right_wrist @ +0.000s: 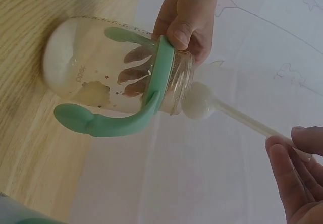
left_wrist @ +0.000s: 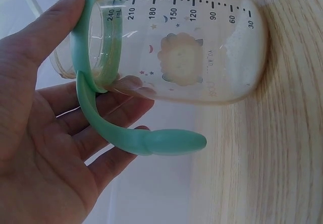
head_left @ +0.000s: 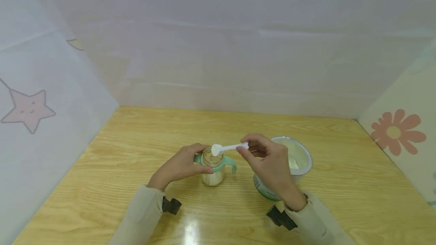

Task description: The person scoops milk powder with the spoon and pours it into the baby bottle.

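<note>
A clear baby bottle (head_left: 213,179) with a green two-handled collar (left_wrist: 113,47) stands upright on the table, white powder (left_wrist: 245,57) at its bottom. My left hand (head_left: 184,163) grips it around the collar, thumb on the near side and fingers behind. Between thumb and fingertips, my right hand (head_left: 269,160) pinches the handle end of a white scoop (head_left: 229,148). The scoop's bowl (right_wrist: 198,101), heaped with white powder, is right at the bottle's uncapped mouth (head_left: 212,157). Beside the right hand stands an open formula can (head_left: 308,158), partly hidden by that hand.
The wooden table (head_left: 153,131) carries the bottle and the can. Pale cloth walls surround it, with a pink star (head_left: 28,110) on the left and a red flower (head_left: 396,131) on the right. Dark wrist camera mounts (head_left: 281,217) sit under both sleeves.
</note>
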Action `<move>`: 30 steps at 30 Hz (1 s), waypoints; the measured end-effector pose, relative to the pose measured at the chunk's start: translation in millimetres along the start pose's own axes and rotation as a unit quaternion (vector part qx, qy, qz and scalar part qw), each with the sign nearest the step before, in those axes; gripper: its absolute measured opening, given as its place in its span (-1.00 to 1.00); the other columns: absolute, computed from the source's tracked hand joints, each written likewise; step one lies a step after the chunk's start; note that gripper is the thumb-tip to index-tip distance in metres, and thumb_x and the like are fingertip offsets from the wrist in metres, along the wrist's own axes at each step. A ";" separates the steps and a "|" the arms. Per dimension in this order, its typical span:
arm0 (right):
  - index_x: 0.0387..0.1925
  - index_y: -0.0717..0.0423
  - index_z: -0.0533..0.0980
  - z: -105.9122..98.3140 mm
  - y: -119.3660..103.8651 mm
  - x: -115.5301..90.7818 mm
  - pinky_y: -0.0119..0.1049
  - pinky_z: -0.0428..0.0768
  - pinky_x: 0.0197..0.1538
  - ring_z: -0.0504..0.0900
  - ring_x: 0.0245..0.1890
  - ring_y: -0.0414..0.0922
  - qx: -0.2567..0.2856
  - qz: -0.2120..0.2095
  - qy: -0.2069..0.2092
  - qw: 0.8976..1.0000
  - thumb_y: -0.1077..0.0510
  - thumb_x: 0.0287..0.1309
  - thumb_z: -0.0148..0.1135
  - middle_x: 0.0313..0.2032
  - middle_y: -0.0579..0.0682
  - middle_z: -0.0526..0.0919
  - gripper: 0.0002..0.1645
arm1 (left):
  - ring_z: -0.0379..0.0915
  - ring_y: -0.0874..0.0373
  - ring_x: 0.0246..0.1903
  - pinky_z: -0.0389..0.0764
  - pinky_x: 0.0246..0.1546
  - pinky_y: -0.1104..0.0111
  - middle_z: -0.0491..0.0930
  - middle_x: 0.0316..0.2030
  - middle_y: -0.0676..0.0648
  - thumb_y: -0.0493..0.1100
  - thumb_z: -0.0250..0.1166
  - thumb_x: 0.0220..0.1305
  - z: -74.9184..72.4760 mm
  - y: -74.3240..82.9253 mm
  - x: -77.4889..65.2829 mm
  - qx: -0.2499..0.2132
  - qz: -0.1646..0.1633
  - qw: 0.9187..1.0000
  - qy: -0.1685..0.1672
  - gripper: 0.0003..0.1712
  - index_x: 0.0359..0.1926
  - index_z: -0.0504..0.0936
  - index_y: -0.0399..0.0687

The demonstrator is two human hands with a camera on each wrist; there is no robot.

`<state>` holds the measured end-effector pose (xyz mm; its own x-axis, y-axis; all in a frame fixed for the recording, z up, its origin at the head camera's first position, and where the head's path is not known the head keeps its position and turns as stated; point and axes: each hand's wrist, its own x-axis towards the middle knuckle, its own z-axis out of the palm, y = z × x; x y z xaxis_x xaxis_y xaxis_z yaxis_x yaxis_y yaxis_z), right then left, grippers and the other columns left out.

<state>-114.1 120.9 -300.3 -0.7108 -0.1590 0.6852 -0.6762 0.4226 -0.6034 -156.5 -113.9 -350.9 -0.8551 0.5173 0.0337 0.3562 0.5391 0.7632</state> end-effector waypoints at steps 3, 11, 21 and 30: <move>-0.34 0.26 0.60 0.6 0.5 -1.5 -0.54 0.62 -0.41 0.68 -0.50 -0.23 -0.010 -0.006 0.001 1.000 0.45 -0.11 0.41 -0.48 0.04 0.70 -0.78 | 0.48 0.09 0.00 0.52 0.04 0.10 0.56 0.05 -0.09 0.07 0.44 0.04 0.3 0.5 -0.1 0.000 -0.001 1.000 0.000 -0.23 0.26 0.43 -0.08; -0.34 0.26 0.61 4.5 0.9 -4.6 -0.51 0.64 -0.37 0.70 -0.46 -0.20 -0.002 -0.032 -0.006 0.999 0.49 -0.09 0.37 -0.44 0.04 0.71 -0.78 | 0.48 0.11 0.00 0.52 0.04 0.11 0.57 0.02 0.00 0.07 0.44 0.05 0.2 0.7 0.1 0.005 0.000 1.000 0.003 -0.24 0.25 0.43 -0.08; -0.36 0.25 0.62 7.2 2.4 -7.1 -0.53 0.63 -0.35 0.70 -0.47 -0.15 -0.017 -0.053 0.000 0.998 0.49 -0.10 0.38 -0.44 0.03 0.71 -0.78 | 0.48 0.14 -0.04 0.52 0.02 0.13 0.57 -0.01 0.01 0.09 0.42 0.06 0.6 0.1 -0.4 0.008 0.004 1.000 0.002 -0.22 0.26 0.42 -0.12; -0.39 0.21 0.63 5.7 3.5 -10.6 -0.54 0.62 -0.35 0.69 -0.48 -0.15 -0.048 -0.108 0.000 0.993 0.52 -0.24 0.44 -0.44 0.01 0.72 -0.70 | 0.49 0.12 -0.01 0.53 0.02 0.13 0.56 0.03 -0.02 0.10 0.41 0.08 0.3 1.5 0.6 0.015 0.015 1.000 0.001 -0.24 0.26 0.42 -0.10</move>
<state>-110.0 119.0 -312.0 -0.5516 -0.2549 0.7942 -0.7911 0.4617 -0.4013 -156.4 -112.6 -350.0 -0.8443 0.5328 0.0578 0.3935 0.5431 0.7418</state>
